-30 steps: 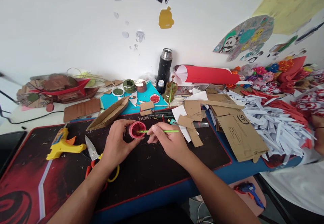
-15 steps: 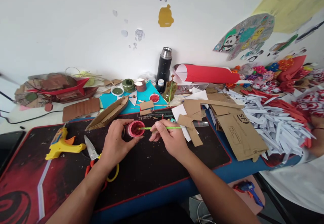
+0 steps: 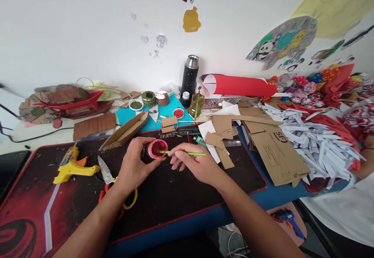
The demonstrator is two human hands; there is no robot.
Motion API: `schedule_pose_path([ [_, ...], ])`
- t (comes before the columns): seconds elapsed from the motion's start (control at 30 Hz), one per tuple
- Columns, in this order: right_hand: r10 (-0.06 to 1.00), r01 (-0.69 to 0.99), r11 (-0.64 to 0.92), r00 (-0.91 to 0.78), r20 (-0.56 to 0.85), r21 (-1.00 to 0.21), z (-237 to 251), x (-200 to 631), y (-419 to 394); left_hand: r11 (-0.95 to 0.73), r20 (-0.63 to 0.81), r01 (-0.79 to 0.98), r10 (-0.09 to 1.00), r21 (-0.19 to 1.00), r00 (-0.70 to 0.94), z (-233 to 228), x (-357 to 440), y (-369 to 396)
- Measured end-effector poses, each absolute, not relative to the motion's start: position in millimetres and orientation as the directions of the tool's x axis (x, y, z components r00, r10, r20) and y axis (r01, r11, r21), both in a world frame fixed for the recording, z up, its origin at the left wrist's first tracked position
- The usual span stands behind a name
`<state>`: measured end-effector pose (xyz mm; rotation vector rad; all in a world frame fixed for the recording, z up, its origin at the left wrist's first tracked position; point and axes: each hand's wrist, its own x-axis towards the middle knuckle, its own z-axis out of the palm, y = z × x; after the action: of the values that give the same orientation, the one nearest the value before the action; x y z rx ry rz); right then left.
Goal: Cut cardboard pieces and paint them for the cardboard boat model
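My left hand grips a small pot of red paint, tilted toward my right, just above the black and red desk mat. My right hand pinches a thin green brush, whose tip sits inside the pot. A cardboard boat hull lies just beyond my left hand. Scissors with red and yellow handles rest under my left wrist.
A yellow glue gun lies at the left of the mat. Paint pots, a black flask and a red paper roll stand at the back. Cardboard pieces and a heap of folded paper strips fill the right side.
My right hand and the brush have shifted slightly, lowering and turning as the tip works inside the pot. My left hand keeps the pot in the same spot.
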<state>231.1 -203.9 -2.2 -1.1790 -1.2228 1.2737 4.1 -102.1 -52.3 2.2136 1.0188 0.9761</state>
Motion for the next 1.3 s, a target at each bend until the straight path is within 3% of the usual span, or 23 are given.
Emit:
schedule_pose_path([
  [0.2,0.997,0.052,-0.053,-0.047,-0.055,-0.997,-0.2,241.1,-203.0,-0.576,0.385,0.449,0.806,0.683,0.449,-48.9,3.6,-100.2],
  [0.43,0.999,-0.078,-0.05,0.001,-0.051,-0.996,-3.6,228.8,-201.4,-0.589,0.395,0.433,0.795,0.682,0.46,-50.4,4.2,-101.7],
  [0.8,0.99,-0.098,-0.089,0.102,-0.099,-0.991,-11.2,236.3,-201.5,-0.661,0.444,0.438,0.742,0.609,0.502,-49.3,3.3,-100.2],
  [1.1,0.981,0.005,-0.002,0.193,-0.001,-1.0,-3.6,229.5,-208.6,-0.651,0.441,0.451,0.753,0.61,0.489,-50.1,4.5,-100.8],
  [1.3,0.982,-0.033,0.001,0.189,-0.005,-0.999,-6.3,222.5,-206.8,-0.66,0.445,0.448,0.744,0.603,0.498,-51.5,3.6,-101.1],
])
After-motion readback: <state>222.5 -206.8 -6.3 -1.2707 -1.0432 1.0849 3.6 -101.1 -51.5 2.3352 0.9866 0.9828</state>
